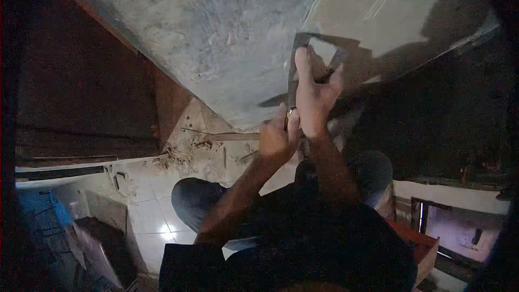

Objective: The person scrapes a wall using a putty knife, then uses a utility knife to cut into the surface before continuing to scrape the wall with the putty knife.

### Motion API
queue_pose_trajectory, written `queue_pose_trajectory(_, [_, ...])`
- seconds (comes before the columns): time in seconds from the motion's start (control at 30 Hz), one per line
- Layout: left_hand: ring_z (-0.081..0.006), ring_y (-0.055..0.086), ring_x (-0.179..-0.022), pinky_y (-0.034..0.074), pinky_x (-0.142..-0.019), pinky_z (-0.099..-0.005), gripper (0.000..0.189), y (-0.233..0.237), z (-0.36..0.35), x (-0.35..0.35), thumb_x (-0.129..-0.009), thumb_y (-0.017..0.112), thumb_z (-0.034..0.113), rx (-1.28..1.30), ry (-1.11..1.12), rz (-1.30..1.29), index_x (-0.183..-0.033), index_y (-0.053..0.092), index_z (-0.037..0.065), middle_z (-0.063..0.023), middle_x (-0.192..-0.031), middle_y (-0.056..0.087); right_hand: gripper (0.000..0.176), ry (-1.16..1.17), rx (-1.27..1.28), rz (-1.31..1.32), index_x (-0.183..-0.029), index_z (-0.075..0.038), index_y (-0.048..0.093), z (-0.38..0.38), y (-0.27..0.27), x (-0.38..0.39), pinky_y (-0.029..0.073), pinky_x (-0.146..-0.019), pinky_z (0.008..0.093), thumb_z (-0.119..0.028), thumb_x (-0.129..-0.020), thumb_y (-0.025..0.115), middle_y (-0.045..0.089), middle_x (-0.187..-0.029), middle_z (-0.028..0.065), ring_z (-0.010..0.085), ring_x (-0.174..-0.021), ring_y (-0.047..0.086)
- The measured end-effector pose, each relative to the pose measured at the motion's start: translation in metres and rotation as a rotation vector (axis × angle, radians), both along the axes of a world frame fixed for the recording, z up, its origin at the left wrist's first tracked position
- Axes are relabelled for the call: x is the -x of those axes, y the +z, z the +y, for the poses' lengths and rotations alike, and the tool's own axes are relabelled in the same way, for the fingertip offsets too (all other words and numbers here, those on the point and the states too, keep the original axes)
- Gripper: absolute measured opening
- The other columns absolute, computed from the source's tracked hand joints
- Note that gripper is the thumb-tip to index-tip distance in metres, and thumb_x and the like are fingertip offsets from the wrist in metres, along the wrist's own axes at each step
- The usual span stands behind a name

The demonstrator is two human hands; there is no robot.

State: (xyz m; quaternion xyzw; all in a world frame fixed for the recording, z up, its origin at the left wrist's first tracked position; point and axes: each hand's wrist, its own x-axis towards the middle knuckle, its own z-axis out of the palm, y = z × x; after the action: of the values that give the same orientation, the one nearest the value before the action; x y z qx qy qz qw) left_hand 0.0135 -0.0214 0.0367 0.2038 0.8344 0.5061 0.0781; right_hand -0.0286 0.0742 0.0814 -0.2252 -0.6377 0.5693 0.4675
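Observation:
A large mottled grey panel (216, 32) slopes away in front of me, with a smoother, paler area (373, 5) on its right. Over it my right hand (313, 89) curls, thumb and fingers bent, around a dark flat thing with straight edges (293, 84), partly hidden by the hand. Just lower and to the left, my left hand (275, 138) is closed with the thumb raised. A small shiny tip (292, 111) shows at its fingers; I cannot tell what it belongs to. The hands are close together near the panel's lower corner.
White floor tiles (148, 189) lie below, with dark debris (186, 151) near the panel's corner. A dark brown surface (86, 97) rises at the left, above blue material (40, 211). An orange-brown box (424, 249) stands at the lower right. My bent knees (194, 200) are beneath my arms.

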Motion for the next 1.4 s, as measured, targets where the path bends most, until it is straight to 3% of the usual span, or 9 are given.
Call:
queue_pose_trajectory(0.2, [-0.0406, 0.06, -0.068, 0.045, -0.06, -0.0427, 0.033, 0.022, -0.002, 0.001, -0.092, 0.043, 0.023, -0.191, -0.064, -0.123, -0.107, 0.049, -0.006, -0.0263, -0.075, 0.058, 0.045, 0.095, 0.062, 0.084, -0.1, 0.004, 0.054, -0.004, 0.03, -0.006, 0.045, -0.075, 0.0303, -0.023, -0.072, 0.075, 0.061, -0.096, 0.0111, 0.0174, -0.084, 0.057])
queue_pose_trajectory(0.27, [-0.0367, 0.06, -0.063, 0.044, -0.057, -0.0395, 0.031, -0.008, 0.002, -0.001, -0.093, 0.042, 0.023, -0.105, 0.015, 0.197, -0.103, 0.05, -0.005, -0.0232, -0.07, 0.058, 0.044, 0.13, 0.084, 0.095, -0.101, 0.005, 0.054, -0.002, 0.014, -0.005, 0.045, -0.077, 0.0313, -0.023, -0.074, 0.074, 0.06, -0.099, 0.0118, 0.0188, -0.086, 0.057])
queue_pose_trajectory(0.4, [-0.0374, 0.058, -0.058, 0.043, -0.054, -0.0407, 0.032, -0.005, 0.002, -0.003, -0.093, 0.041, 0.023, -0.136, -0.024, 0.055, -0.1, 0.05, -0.007, -0.0218, -0.064, 0.057, 0.058, 0.173, 0.204, 0.022, -0.108, 0.007, 0.051, -0.001, 0.02, -0.007, 0.042, -0.083, 0.0344, -0.03, -0.071, 0.076, 0.059, -0.101, 0.0151, 0.021, -0.092, 0.055])
queue_pose_trajectory(0.47, [-0.0331, 0.058, -0.056, 0.043, -0.054, -0.0395, 0.031, 0.022, -0.003, -0.003, -0.093, 0.041, 0.022, -0.092, -0.06, 0.058, -0.1, 0.05, -0.007, -0.0222, -0.065, 0.057, 0.061, -0.021, -0.015, -0.012, -0.109, 0.008, 0.05, 0.003, 0.015, -0.006, 0.042, -0.084, 0.0348, -0.031, -0.07, 0.077, 0.058, -0.101, 0.016, 0.0215, -0.093, 0.055])
queue_pose_trajectory(0.63, [-0.023, 0.055, -0.056, 0.044, -0.057, -0.0352, 0.033, 0.017, -0.005, -0.004, -0.094, 0.04, 0.024, -0.214, -0.15, -0.117, -0.105, 0.05, -0.005, -0.0181, -0.064, 0.056, 0.047, 0.132, 0.09, 0.11, -0.103, 0.007, 0.05, -0.004, 0.027, -0.015, 0.046, -0.073, 0.0307, -0.022, -0.075, 0.074, 0.06, -0.093, 0.0111, 0.017, -0.081, 0.057])
queue_pose_trajectory(0.73, [-0.0375, 0.062, -0.066, 0.048, -0.061, -0.0421, 0.041, 0.016, -0.002, -0.007, -0.093, 0.04, 0.033, -0.229, -0.089, -0.182, -0.103, 0.053, -0.005, -0.0239, -0.066, 0.06, 0.025, 0.141, 0.089, 0.042, -0.099, 0.001, 0.055, -0.007, 0.034, -0.02, 0.046, -0.073, 0.027, -0.012, -0.081, 0.067, 0.061, -0.093, 0.005, 0.0107, -0.081, 0.056])
queue_pose_trajectory(1.13, [-0.0307, 0.062, -0.062, 0.046, -0.057, -0.037, 0.031, 0.007, -0.004, -0.005, -0.094, 0.042, 0.023, -0.136, -0.093, -0.094, -0.104, 0.051, -0.004, -0.0187, -0.066, 0.06, 0.043, 0.072, 0.097, 0.091, -0.101, 0.006, 0.05, -0.007, 0.019, -0.013, 0.046, -0.073, 0.0303, -0.02, -0.076, 0.073, 0.06, -0.09, 0.0122, 0.0156, -0.082, 0.056])
queue_pose_trajectory(1.17, [-0.0407, 0.061, -0.071, 0.046, -0.065, -0.0458, 0.049, 0.01, -0.004, -0.008, -0.091, 0.045, 0.034, -0.205, -0.062, -0.164, -0.11, 0.05, -0.011, -0.0287, -0.071, 0.057, 0.041, 0.081, 0.039, 0.118, -0.101, 0.005, 0.05, -0.004, 0.02, -0.014, 0.046, -0.071, 0.0295, -0.019, -0.076, 0.072, 0.061, -0.09, 0.0112, 0.0149, -0.081, 0.056])
queue_pose_trajectory(1.4, [-0.0393, 0.062, -0.074, 0.047, -0.064, -0.0444, 0.047, 0.005, -0.002, -0.007, -0.091, 0.046, 0.029, -0.168, -0.08, -0.076, -0.112, 0.048, -0.012, -0.0295, -0.074, 0.058, 0.041, 0.089, 0.028, 0.135, -0.1, 0.004, 0.052, -0.003, 0.01, -0.014, 0.046, -0.074, 0.03, -0.023, -0.076, 0.072, 0.061, -0.091, 0.0097, 0.0165, -0.081, 0.057])
